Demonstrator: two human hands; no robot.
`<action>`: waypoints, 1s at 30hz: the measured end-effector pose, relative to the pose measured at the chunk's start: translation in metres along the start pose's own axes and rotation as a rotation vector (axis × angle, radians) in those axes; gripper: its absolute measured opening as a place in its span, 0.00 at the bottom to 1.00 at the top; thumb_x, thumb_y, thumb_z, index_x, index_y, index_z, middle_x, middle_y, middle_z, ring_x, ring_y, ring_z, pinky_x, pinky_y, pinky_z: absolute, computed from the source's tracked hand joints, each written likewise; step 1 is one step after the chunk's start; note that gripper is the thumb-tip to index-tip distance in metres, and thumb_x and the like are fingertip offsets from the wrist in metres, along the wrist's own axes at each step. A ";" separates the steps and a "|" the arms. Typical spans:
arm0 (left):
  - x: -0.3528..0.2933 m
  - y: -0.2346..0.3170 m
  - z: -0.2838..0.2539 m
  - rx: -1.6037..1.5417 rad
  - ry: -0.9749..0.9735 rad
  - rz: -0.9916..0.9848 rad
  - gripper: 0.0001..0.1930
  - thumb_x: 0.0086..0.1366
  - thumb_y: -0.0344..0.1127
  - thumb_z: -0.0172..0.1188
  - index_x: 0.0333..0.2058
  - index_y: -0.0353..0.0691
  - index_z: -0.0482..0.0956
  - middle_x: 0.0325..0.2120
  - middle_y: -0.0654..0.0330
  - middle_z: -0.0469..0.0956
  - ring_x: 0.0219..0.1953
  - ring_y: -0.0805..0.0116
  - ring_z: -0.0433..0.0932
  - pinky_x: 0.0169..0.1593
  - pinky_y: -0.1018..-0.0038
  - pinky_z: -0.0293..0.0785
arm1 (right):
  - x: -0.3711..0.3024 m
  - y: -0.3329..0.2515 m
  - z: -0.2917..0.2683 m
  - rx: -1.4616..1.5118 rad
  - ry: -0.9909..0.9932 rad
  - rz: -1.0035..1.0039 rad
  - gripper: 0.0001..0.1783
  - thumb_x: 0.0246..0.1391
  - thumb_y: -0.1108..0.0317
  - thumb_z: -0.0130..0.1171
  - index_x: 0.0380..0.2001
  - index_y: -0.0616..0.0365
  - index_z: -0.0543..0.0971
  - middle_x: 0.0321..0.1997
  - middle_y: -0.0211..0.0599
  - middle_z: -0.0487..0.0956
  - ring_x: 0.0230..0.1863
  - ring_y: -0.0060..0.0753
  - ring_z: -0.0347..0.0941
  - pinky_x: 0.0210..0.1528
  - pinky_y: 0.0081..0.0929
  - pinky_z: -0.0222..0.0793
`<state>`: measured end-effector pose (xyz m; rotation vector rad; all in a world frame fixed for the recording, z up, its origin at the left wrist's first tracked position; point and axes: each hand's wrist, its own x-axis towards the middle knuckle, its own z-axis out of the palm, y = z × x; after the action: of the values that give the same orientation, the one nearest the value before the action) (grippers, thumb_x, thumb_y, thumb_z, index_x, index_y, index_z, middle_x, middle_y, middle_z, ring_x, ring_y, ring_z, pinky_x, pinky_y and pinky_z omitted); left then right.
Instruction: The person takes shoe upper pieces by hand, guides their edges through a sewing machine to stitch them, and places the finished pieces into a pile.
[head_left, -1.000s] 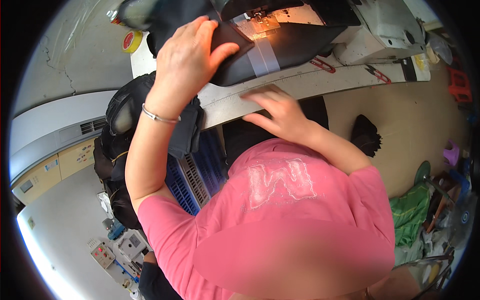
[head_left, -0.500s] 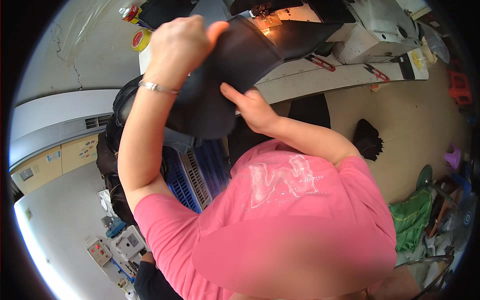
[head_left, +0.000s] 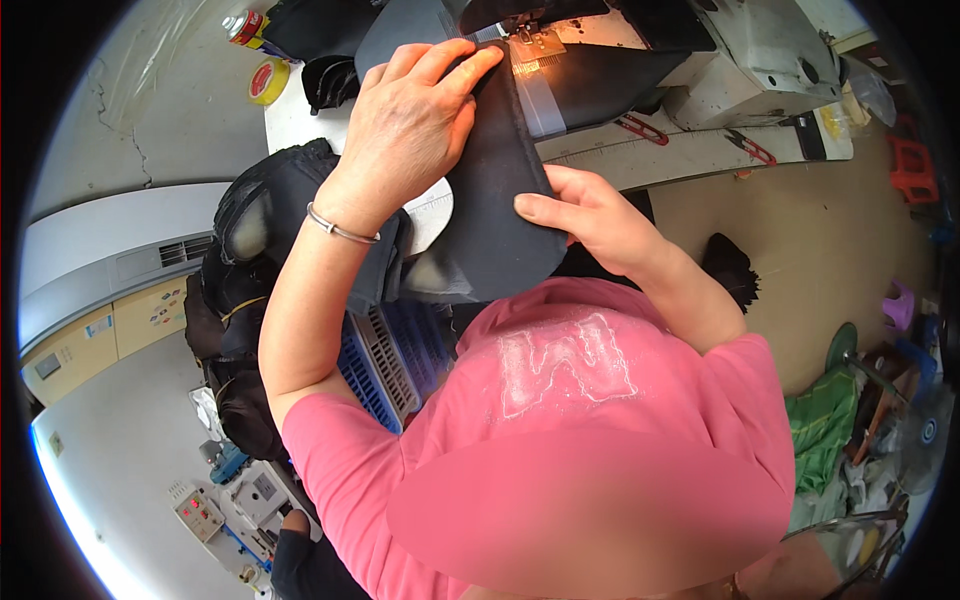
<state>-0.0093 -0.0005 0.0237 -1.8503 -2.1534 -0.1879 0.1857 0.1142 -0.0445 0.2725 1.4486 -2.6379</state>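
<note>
A dark fabric piece hangs off the front of the sewing table, its upper edge close to the lit needle area of the sewing machine. My left hand lies over its upper left part, fingers together and fingertips gripping the top edge beside the machine. My right hand pinches the right edge, thumb on top and the other fingers partly hidden beneath. Under the machine lies another dark piece. A white part of the table shows through a curved opening in the cloth by my left wrist.
Two thread snips with red handles lie on the white table edge. Yellow tape and a spray can stand at the far left. Dark garment pieces are heaped at left, near a blue crate. Another person's dark sleeve shows lower left.
The fabric has turned and flattened, its top edge now by the needle area. My left hand has turned from a raised grip to lying over the cloth; my right hand has shifted right and down.
</note>
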 end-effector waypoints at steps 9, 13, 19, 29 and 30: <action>0.012 0.005 0.015 -0.034 0.102 0.013 0.25 0.62 0.32 0.61 0.59 0.48 0.76 0.56 0.66 0.79 0.56 0.61 0.74 0.58 0.63 0.68 | -0.011 0.005 -0.001 0.134 0.151 -0.151 0.17 0.71 0.62 0.54 0.54 0.63 0.77 0.44 0.29 0.83 0.41 0.14 0.79 0.41 0.15 0.77; 0.015 0.011 0.015 -0.040 0.104 -0.026 0.23 0.60 0.33 0.64 0.56 0.48 0.78 0.54 0.67 0.80 0.55 0.63 0.74 0.58 0.64 0.66 | -0.014 0.002 -0.003 0.182 0.166 -0.174 0.17 0.71 0.63 0.54 0.54 0.63 0.77 0.44 0.29 0.83 0.41 0.14 0.78 0.42 0.15 0.77; 0.017 0.017 0.012 -0.077 0.086 -0.068 0.19 0.64 0.30 0.59 0.54 0.46 0.78 0.52 0.61 0.81 0.53 0.60 0.76 0.59 0.65 0.66 | -0.017 0.011 -0.012 0.077 0.199 -0.259 0.16 0.71 0.64 0.55 0.54 0.64 0.76 0.45 0.28 0.83 0.43 0.14 0.77 0.46 0.17 0.76; 0.029 0.013 0.011 -0.143 0.159 -0.153 0.12 0.61 0.41 0.69 0.39 0.42 0.84 0.34 0.57 0.83 0.38 0.55 0.82 0.43 0.63 0.77 | -0.011 0.018 -0.009 -0.981 0.731 -0.853 0.22 0.63 0.74 0.64 0.58 0.68 0.72 0.50 0.44 0.84 0.44 0.28 0.83 0.46 0.24 0.78; 0.029 0.013 0.012 -0.145 0.154 -0.151 0.12 0.61 0.41 0.69 0.39 0.42 0.84 0.34 0.57 0.83 0.38 0.55 0.82 0.43 0.63 0.77 | -0.012 0.013 -0.010 -1.067 0.732 -0.842 0.23 0.62 0.73 0.65 0.57 0.68 0.73 0.51 0.45 0.84 0.46 0.32 0.84 0.46 0.25 0.78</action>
<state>-0.0018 0.0323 0.0203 -1.6850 -2.2225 -0.5144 0.2010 0.1158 -0.0574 0.6151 3.5464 -1.6792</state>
